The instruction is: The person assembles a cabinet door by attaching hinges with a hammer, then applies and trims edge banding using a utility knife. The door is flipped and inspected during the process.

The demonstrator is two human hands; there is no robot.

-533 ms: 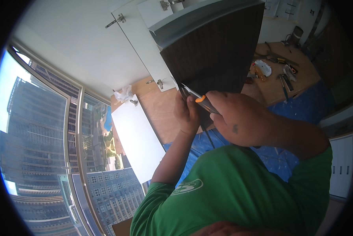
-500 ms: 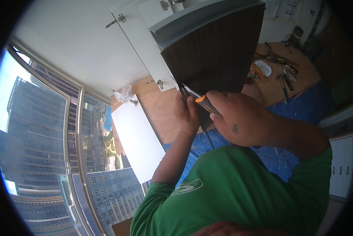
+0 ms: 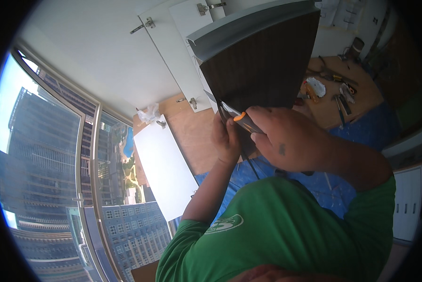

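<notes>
A dark wood-grain panel [image 3: 262, 61] stands tilted in front of me, with a grey edge along its top. My right hand [image 3: 286, 138] is closed around a utility knife [image 3: 245, 122] with a black and orange handle. Its silver blade points up and left, at the panel's lower left corner. Just left of the blade, my left hand [image 3: 226, 138] is closed at that corner, pinching a thin dark strip [image 3: 250, 165] whose loose end hangs below. Whether the blade touches the strip is too small to tell.
A white board [image 3: 164, 164] lies on the wooden surface at left, near a plastic bag [image 3: 148, 114]. White doors with metal hinges [image 3: 192, 103] lean behind. Pliers, a hammer [image 3: 339, 110] and other tools lie on a wooden worktop [image 3: 366, 89] at right. Blue sheeting [image 3: 321, 188] covers the floor.
The panel and surroundings sit slightly lower and further right in view. My hands keep their holds at the panel's corner, with the blade tip slightly lower.
</notes>
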